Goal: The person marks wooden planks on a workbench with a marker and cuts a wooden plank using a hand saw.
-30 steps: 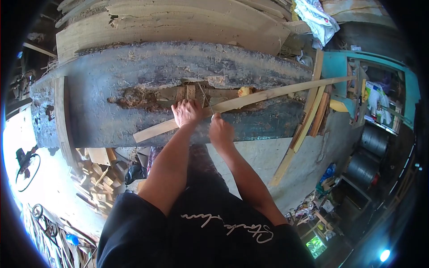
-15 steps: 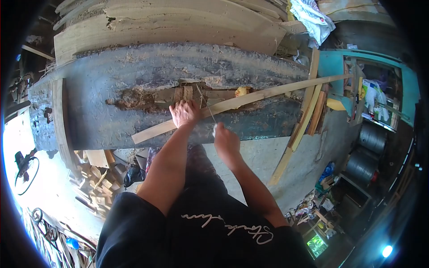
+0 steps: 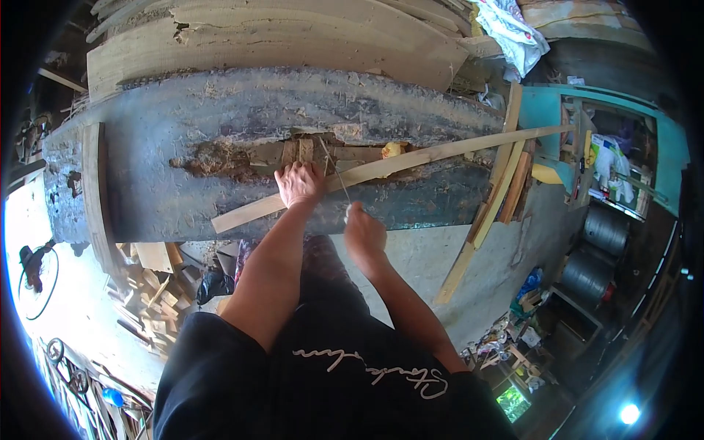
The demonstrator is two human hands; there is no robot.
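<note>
A long pale wooden strip (image 3: 440, 152) lies slanted across a worn dark slab (image 3: 169, 117) that has a ragged hollow. My left hand (image 3: 299, 183) rests on the strip near its lower left part, with fingers reaching toward small wood pieces in the hollow. In my right hand (image 3: 364, 231), closed round its handle, is a thin saw-like tool (image 3: 337, 172). Its narrow blade crosses the strip just right of my left hand and points up over the hollow. A yellow lump (image 3: 393, 149) sits in the hollow, beyond the strip.
Wide planks (image 3: 293, 37) lie behind the slab. A short board (image 3: 97, 191) crosses its left end, and several strips (image 3: 502, 191) lean at its right end. Wood offcuts (image 3: 158, 293) are piled on the floor at the left. Metal drums (image 3: 607, 229) stand at the right.
My right hand drew back toward my body with the tool, then moved forward again a little. My left hand stays on the strip. The whole view has shifted slightly.
</note>
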